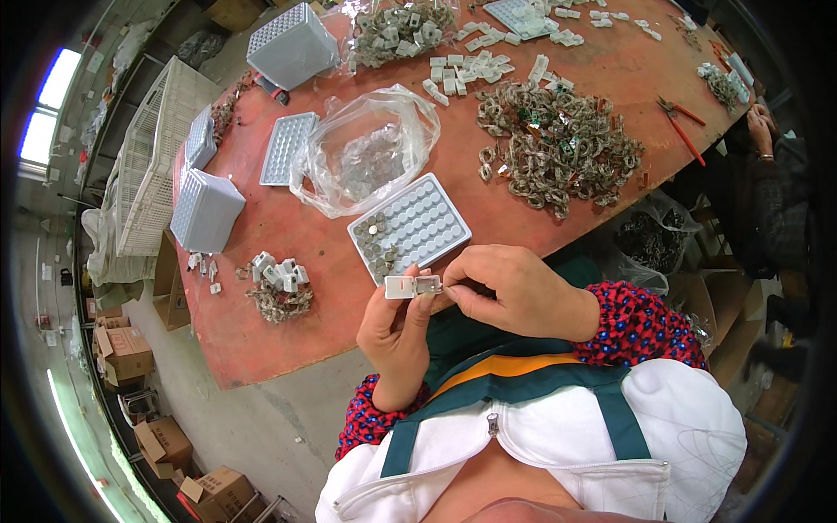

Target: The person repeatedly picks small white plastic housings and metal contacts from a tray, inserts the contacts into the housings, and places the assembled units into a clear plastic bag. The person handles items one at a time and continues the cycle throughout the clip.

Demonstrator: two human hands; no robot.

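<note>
My left hand [392,336] pinches a small white plastic housing [401,288] between thumb and fingers, held level above the table's near edge. The housing's right half is an uncovered compartment with metallic-looking parts inside. At that end, my right hand [519,292] has thumb and forefinger pressed together; what they grip is too small to make out. Just beyond both hands lies a pale grey tray [440,253] with rows of round recesses. Several silvery discs [377,240] lie along its left side.
On the red table [288,349], a clear plastic bag [410,109] sits behind the tray. A heap of coiled wire parts [558,148] lies right of it, near red-handled pliers [684,126]. White housings [466,74] and stacked trays [292,48] are farther back. Another person's hand [761,131] shows at right.
</note>
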